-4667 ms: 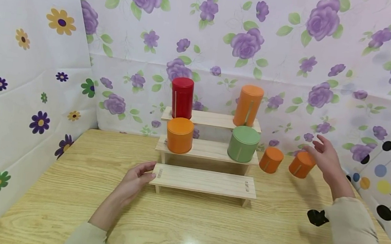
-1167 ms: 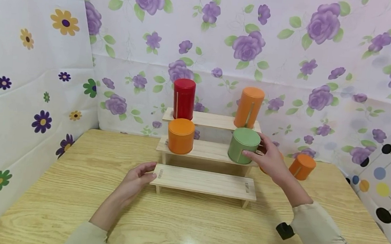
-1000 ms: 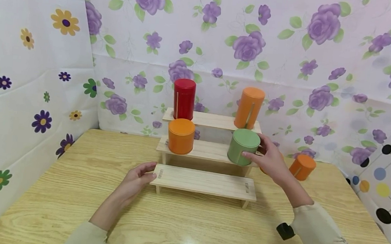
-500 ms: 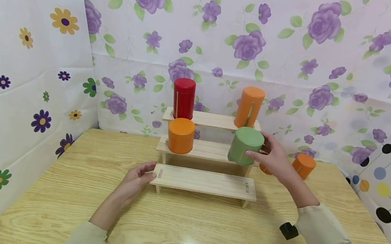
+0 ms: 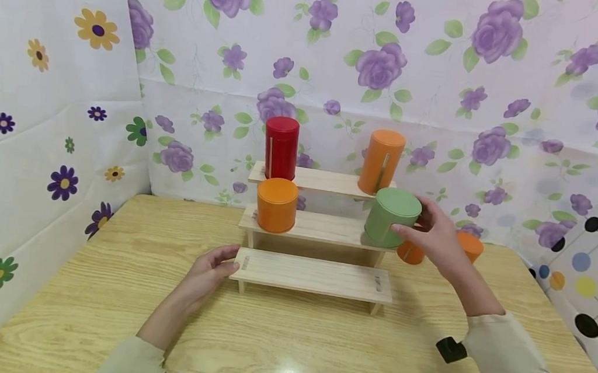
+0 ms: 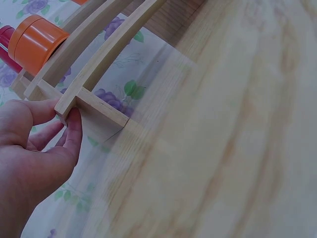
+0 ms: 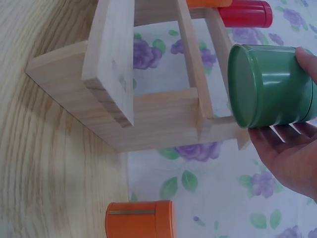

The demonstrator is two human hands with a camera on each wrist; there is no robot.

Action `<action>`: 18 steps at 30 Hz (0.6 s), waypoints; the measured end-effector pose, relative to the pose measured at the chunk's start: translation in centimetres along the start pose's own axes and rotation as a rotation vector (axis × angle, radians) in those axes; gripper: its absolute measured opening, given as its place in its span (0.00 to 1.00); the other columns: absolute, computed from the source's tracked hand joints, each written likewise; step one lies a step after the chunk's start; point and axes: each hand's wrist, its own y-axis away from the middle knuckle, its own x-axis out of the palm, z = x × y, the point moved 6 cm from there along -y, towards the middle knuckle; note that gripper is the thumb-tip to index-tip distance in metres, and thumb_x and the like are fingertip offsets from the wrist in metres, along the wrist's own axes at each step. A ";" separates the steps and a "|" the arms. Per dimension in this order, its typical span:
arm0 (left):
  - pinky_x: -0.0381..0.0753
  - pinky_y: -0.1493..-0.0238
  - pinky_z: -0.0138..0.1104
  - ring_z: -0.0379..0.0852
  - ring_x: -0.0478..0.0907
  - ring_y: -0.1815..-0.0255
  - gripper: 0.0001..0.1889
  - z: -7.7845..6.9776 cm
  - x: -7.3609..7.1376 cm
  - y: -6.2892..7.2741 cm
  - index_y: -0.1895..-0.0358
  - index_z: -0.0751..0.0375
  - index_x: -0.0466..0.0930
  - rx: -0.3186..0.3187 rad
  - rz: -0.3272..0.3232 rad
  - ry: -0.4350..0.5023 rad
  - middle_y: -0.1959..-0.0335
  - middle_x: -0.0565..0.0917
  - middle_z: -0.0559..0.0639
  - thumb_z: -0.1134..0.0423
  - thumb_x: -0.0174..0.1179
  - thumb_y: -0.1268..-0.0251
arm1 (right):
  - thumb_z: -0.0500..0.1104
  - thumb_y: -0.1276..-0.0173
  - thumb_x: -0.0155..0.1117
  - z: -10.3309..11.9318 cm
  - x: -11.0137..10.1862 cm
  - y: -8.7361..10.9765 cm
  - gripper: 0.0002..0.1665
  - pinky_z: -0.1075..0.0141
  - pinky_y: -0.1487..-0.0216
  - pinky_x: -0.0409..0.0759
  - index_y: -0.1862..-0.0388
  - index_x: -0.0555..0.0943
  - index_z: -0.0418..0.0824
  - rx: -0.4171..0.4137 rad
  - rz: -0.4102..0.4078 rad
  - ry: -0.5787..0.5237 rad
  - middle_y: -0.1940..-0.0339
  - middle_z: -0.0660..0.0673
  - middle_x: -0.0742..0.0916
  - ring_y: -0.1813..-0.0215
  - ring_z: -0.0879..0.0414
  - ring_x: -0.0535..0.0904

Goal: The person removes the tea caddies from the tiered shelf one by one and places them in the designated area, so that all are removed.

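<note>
1. At the three-tier wooden rack's eight o'clock, the lowest shelf's end is pinched by the left hand.
2. At eleven, a tall red canister is seen; at ten, a short orange canister.
3. At one, a tall orange canister is borne.
4. Between two and three, a green canister, gripped by the right hand, is held over the middle shelf.
5. At three, two small orange canisters are seen.

Two cans right of rack; table beneath
</note>
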 end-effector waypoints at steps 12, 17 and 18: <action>0.71 0.45 0.26 0.45 0.67 0.44 0.27 -0.1 0.0 -0.1 0.31 0.75 0.58 -0.011 -0.006 -0.007 0.36 0.63 0.66 0.73 0.52 0.30 | 0.43 0.33 0.66 -0.9 -2.1 0.8 0.48 0.74 0.51 0.77 0.22 0.50 0.39 0.074 -0.013 -0.021 0.35 0.40 0.70 0.44 0.60 0.72; 0.71 0.45 0.26 0.45 0.66 0.44 0.27 -0.3 0.0 0.0 0.31 0.76 0.57 -0.010 -0.004 -0.011 0.35 0.62 0.66 0.73 0.52 0.30 | 0.44 0.33 0.66 -1.3 -3.1 1.3 0.47 0.76 0.50 0.74 0.23 0.52 0.41 0.090 -0.047 0.020 0.35 0.42 0.71 0.43 0.61 0.72; 0.71 0.45 0.26 0.45 0.66 0.44 0.27 -0.3 0.0 0.0 0.31 0.76 0.57 -0.010 -0.004 -0.013 0.36 0.62 0.66 0.73 0.52 0.30 | 0.44 0.33 0.66 -1.4 -3.3 1.4 0.46 0.77 0.50 0.74 0.23 0.52 0.41 0.089 -0.056 0.034 0.35 0.42 0.71 0.43 0.61 0.72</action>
